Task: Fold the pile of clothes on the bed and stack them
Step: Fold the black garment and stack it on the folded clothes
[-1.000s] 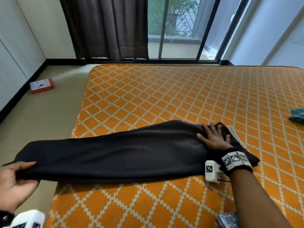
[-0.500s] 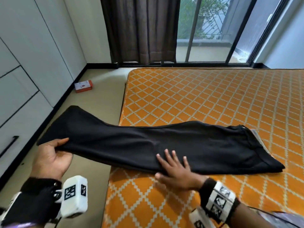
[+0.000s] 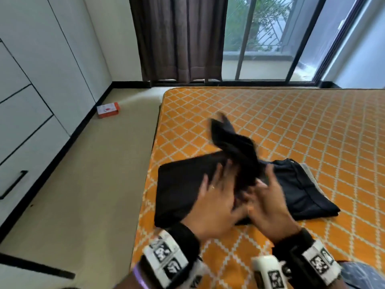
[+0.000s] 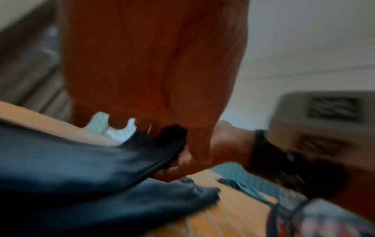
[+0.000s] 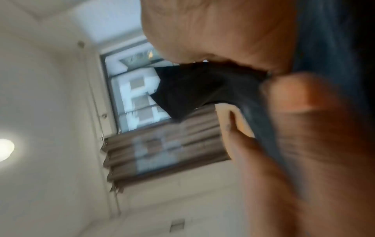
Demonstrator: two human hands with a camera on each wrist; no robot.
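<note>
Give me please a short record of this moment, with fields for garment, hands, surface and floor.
garment: black fabric trousers, partly folded, leg end lifted over the middle
left hand: on the lifted leg; grip blurred
right hand: thumb and fingers pinch the lifted leg
surface: orange diamond-patterned mattress
floor: small orange and white cardboard box

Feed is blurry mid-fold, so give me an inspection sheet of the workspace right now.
Surface: orange bed, diamond pattern.
Job's things: black trousers partly folded on the bed's near left edge; leg end lifted above the middle; grey cloth under the waist end.
Clutter: orange box on the floor.
Grippers: left hand and right hand both grip the trousers' raised part.
Cables: nothing seen.
Surroundings: white wardrobe, brown curtain, glass door.
</note>
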